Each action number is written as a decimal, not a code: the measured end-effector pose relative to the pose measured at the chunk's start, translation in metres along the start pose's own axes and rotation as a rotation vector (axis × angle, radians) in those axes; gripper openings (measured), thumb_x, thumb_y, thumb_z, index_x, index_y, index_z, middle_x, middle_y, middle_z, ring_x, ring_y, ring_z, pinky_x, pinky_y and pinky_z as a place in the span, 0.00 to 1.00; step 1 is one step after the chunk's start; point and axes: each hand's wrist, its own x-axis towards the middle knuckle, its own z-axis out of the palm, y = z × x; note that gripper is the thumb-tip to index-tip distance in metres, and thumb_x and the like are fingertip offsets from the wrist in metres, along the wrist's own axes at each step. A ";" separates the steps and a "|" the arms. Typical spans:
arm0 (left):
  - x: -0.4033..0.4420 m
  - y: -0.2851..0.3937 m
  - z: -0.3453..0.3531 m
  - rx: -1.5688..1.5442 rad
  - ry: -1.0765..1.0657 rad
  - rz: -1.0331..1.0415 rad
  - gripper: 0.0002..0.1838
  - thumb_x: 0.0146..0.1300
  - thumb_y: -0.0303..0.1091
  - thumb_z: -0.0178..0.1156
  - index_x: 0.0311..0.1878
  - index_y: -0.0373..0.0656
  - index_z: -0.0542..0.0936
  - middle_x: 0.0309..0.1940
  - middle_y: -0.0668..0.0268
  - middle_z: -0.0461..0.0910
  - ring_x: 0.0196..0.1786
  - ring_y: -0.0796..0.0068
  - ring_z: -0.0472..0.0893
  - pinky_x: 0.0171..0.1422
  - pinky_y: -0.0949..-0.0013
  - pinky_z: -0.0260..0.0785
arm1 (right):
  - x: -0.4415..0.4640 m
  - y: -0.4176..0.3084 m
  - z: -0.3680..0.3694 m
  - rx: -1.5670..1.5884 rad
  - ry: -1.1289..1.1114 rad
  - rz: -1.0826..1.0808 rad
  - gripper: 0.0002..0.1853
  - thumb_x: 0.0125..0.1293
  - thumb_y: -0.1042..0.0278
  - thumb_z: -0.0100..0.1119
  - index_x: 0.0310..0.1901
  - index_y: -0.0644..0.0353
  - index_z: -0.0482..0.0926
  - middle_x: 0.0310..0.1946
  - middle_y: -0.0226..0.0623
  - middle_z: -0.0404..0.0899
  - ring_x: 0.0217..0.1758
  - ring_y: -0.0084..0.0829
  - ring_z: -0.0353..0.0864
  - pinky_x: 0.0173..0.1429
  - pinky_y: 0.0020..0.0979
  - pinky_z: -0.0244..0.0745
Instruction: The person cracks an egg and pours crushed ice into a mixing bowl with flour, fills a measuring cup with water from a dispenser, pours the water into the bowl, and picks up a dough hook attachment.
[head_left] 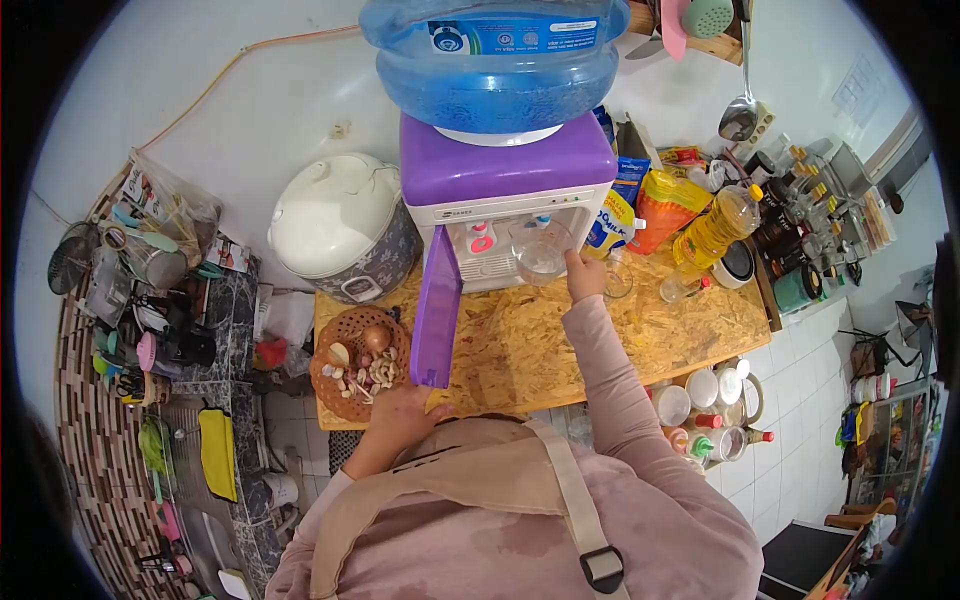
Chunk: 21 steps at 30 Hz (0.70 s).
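Observation:
A clear round container [538, 258], perhaps a pitcher or jar, is under the blue tap [543, 219] of the purple and white water dispenser [508, 165]. My right hand [585, 275] is closed on its right side. Whether water is running into it I cannot make out. The dispenser's purple door [437, 310] hangs open to the left. Below that door, my left hand [402, 412] rests at the table's front edge, its fingers apart and partly hidden. Beside it sits a woven basket [330, 400] with onions and garlic.
A large blue water bottle [495, 75] tops the dispenser. A rice cooker [345, 225] stands left. A clear glass [618, 278], an oil bottle [715, 225] and food pouches [665, 210] are to the right on the wooden table [520, 350]. Several jars [705, 390] are below the table's right side.

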 end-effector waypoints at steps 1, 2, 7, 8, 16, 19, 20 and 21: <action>0.000 0.000 0.000 -0.001 0.001 0.002 0.22 0.53 0.53 0.64 0.43 0.45 0.78 0.31 0.58 0.81 0.36 0.56 0.81 0.38 0.57 0.73 | 0.001 0.002 0.001 -0.010 0.002 -0.005 0.22 0.55 0.53 0.56 0.30 0.70 0.81 0.20 0.51 0.79 0.26 0.40 0.81 0.37 0.37 0.72; 0.001 0.000 0.000 -0.003 0.001 0.003 0.22 0.53 0.53 0.64 0.43 0.45 0.78 0.32 0.58 0.81 0.36 0.56 0.81 0.39 0.57 0.73 | 0.003 0.004 0.002 -0.020 0.003 -0.009 0.22 0.55 0.53 0.56 0.30 0.70 0.81 0.20 0.51 0.79 0.26 0.40 0.81 0.37 0.37 0.72; 0.000 -0.005 0.006 -0.022 0.009 0.018 0.23 0.54 0.53 0.63 0.44 0.46 0.78 0.32 0.58 0.81 0.36 0.56 0.81 0.39 0.57 0.74 | 0.004 0.007 0.003 -0.008 0.012 -0.010 0.22 0.55 0.53 0.56 0.30 0.70 0.82 0.20 0.51 0.79 0.26 0.39 0.81 0.38 0.37 0.72; 0.001 -0.004 0.004 -0.017 0.003 0.019 0.23 0.54 0.53 0.63 0.44 0.46 0.78 0.33 0.58 0.81 0.36 0.56 0.81 0.39 0.58 0.74 | 0.004 0.009 0.004 -0.002 0.013 -0.011 0.22 0.55 0.52 0.56 0.30 0.70 0.82 0.20 0.51 0.79 0.27 0.40 0.81 0.38 0.37 0.72; 0.001 -0.005 0.006 -0.029 0.043 0.046 0.22 0.53 0.53 0.63 0.42 0.44 0.78 0.31 0.56 0.81 0.34 0.54 0.81 0.36 0.56 0.74 | 0.007 0.013 0.006 0.017 0.008 0.009 0.22 0.55 0.52 0.56 0.32 0.69 0.82 0.21 0.52 0.80 0.29 0.41 0.82 0.39 0.36 0.73; 0.001 -0.003 0.004 -0.027 -0.023 0.001 0.23 0.54 0.53 0.63 0.45 0.45 0.79 0.35 0.58 0.81 0.38 0.56 0.81 0.41 0.57 0.73 | 0.004 0.006 0.004 -0.005 0.008 0.020 0.22 0.55 0.52 0.56 0.32 0.69 0.82 0.21 0.52 0.80 0.29 0.40 0.82 0.39 0.36 0.73; 0.001 -0.001 0.001 -0.019 -0.035 -0.005 0.23 0.54 0.53 0.63 0.45 0.45 0.79 0.35 0.58 0.81 0.38 0.56 0.81 0.41 0.57 0.73 | 0.003 0.002 0.002 -0.015 0.009 0.021 0.22 0.55 0.52 0.56 0.32 0.69 0.82 0.21 0.52 0.79 0.28 0.40 0.82 0.39 0.36 0.73; 0.002 0.000 0.000 -0.011 -0.047 -0.011 0.23 0.54 0.53 0.63 0.45 0.45 0.79 0.35 0.58 0.81 0.38 0.56 0.81 0.41 0.57 0.73 | 0.001 -0.001 0.001 -0.025 0.009 0.022 0.22 0.55 0.52 0.55 0.31 0.69 0.82 0.20 0.51 0.79 0.28 0.40 0.82 0.39 0.37 0.73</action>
